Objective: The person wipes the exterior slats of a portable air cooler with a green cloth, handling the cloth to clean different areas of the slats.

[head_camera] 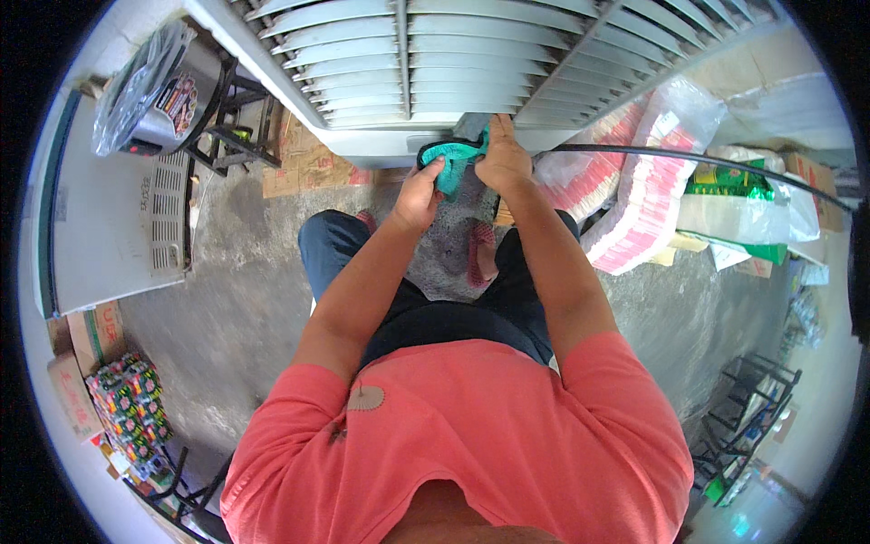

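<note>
My left hand point(416, 198) pinches a teal-green cloth point(451, 171) between thumb and fingers. At the cloth's upper right end, my right hand point(504, 160) grips it, with fingers pointing up toward the lower edge of a large pale louvered unit point(469, 75). A black cable point(680, 154) comes in from the right and reaches my right hand. A dark loop borders the cloth's upper left side; whether the cloth wraps around it I cannot tell. A grey piece point(470, 126) sits just above the cloth, partly hidden by it.
On the left stand a steel appliance under clear plastic point(173, 95) on a black metal stand point(231, 129), and a white vented cabinet point(115, 211). Flattened cardboard point(306, 160) lies by the unit. Plastic-wrapped pink-and-white packs point(646, 197) lie right. Folded black frames point(741, 421) lean lower right.
</note>
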Demonstrator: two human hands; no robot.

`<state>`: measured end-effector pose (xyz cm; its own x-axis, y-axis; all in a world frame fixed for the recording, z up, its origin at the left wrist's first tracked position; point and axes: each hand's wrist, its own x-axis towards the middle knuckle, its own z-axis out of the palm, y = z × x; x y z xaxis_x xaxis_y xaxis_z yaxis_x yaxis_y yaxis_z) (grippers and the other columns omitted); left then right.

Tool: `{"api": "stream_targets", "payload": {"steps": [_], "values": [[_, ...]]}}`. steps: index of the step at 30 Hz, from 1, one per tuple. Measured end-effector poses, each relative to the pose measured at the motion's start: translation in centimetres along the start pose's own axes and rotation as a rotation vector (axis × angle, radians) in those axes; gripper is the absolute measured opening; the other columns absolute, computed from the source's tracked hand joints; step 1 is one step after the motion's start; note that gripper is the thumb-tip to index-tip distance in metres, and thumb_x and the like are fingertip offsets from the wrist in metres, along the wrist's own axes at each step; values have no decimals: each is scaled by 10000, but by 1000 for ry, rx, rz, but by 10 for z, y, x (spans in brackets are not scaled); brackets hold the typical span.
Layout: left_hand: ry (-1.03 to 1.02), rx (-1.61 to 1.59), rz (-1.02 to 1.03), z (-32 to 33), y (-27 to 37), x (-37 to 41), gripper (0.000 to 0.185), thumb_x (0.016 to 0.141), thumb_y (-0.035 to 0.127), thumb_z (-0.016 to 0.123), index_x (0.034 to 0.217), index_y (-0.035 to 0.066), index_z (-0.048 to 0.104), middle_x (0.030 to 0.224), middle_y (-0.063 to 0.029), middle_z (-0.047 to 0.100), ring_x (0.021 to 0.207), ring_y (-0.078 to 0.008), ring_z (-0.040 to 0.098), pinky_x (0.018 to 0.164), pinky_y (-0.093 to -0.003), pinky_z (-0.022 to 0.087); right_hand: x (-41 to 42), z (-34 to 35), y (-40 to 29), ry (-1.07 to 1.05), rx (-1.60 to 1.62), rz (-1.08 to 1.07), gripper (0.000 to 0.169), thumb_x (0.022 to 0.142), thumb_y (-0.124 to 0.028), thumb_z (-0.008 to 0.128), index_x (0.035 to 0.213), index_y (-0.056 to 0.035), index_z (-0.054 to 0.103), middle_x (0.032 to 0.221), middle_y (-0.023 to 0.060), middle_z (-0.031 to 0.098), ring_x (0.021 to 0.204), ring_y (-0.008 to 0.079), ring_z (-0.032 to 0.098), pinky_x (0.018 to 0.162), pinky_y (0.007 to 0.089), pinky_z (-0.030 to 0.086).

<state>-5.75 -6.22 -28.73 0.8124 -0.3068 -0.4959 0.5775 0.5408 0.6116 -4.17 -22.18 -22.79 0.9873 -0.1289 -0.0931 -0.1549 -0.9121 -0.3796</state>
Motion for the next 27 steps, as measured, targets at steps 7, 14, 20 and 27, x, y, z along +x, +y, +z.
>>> {"api": "stream_targets", "payload": {"steps": [7,14,20,27], "values": [[-63,69,9,29,0,-14,265,843,214,628,1066,81,574,987,-26,623,869,-164,585,726,-319,465,-11,-11,14,-70,33,-47,736,728,-165,611,1371,-51,271,1474,89,190,1250,265,389,982,351,388],[-60,53,81,29,-4,-16,263,845,172,618,1076,54,578,1023,-35,622,928,-170,586,831,-321,456,-34,-8,26,-129,269,-72,744,746,-166,608,1382,-57,237,1408,163,304,1212,316,424,975,366,388],[-101,237,135,45,-2,-38,339,877,211,570,1136,-5,532,1116,-66,585,1041,-209,534,947,-347,378,-62,71,59,140,916,-73,627,737,-134,639,1302,-52,380,1236,211,488,1020,319,564,844,381,462],[-197,211,141,32,-10,-28,295,879,205,530,1087,-2,560,1093,-74,586,1046,-187,516,955,-352,350,-67,42,60,-103,1646,442,571,869,-449,529,1259,-41,449,1112,107,589,924,193,573,816,353,440]]}}
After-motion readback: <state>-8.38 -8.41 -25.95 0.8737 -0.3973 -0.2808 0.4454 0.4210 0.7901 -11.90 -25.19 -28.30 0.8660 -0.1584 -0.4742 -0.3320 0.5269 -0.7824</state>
